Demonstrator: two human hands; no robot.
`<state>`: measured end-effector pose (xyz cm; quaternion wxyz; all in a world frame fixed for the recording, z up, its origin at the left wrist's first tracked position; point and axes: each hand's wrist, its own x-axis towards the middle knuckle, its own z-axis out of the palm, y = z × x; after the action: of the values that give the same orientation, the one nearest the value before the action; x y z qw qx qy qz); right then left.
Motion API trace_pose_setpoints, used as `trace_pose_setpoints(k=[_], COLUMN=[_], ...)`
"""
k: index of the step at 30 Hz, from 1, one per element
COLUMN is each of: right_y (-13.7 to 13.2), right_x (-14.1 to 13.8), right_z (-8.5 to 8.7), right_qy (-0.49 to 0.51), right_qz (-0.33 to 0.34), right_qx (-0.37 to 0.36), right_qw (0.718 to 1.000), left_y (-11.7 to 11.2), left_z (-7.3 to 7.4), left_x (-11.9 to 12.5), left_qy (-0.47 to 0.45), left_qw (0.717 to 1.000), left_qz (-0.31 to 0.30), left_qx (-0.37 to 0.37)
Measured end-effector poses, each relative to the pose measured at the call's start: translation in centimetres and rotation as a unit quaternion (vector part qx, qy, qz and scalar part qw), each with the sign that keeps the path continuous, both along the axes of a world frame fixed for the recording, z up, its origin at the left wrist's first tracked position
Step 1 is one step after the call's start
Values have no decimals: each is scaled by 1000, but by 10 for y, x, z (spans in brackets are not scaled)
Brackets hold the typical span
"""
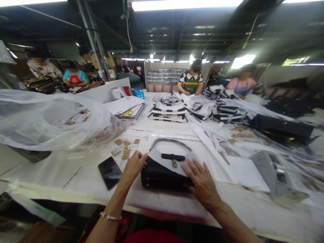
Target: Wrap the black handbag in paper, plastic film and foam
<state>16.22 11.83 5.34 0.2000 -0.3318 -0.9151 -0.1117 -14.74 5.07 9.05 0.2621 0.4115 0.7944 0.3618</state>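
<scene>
A black handbag [162, 177] lies on the table in front of me, its base with small gold studs turned towards me. A pale sheet [162, 162] covers much of its upper face, around a black strap with a gold clasp [174, 163]. Its wrapped handle [172, 139] arches away at the far side. My left hand [134, 166] is closed at the bag's left edge, fingers pinched there; whether they also hold the sheet is unclear. My right hand [202, 180] rests flat on the bag's right side, fingers spread over sheet and black leather.
Left of the bag lies a phone [110, 172], with brown tags [126, 152] beyond it. Clear plastic bags [50, 118] heap at the left. A stack of bag pieces [169, 111] stands ahead. White strips [210, 145] and a grey tape dispenser [273, 172] are right. Co-workers work behind.
</scene>
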Motion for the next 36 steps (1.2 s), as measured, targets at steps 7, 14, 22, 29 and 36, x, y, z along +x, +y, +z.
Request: trace_pose_setpoints(k=[7,14,22,29,36], right_y=[5,6,-2,0,3], right_x=[3,2,0,0,-13], right_z=[-6,-8,-5,-5,35], right_qy=[2,-2,17,32,-48], right_qz=[17,27,-5,19,24], right_qx=[-12,10,-11,-19,-114], right_qw=[1000,1000,1000,999,992], left_y=[25,40,32,12,8], left_z=[6,28,19,-21,-39], left_x=[-9,-8,7,8,6], left_qy=[-99,-34,17,-76,-123], left_qw=[992,988,996,996,991], left_qz=[-50,-116,-81,-35,-20], left_qx=[-52,-99,-15,25,48])
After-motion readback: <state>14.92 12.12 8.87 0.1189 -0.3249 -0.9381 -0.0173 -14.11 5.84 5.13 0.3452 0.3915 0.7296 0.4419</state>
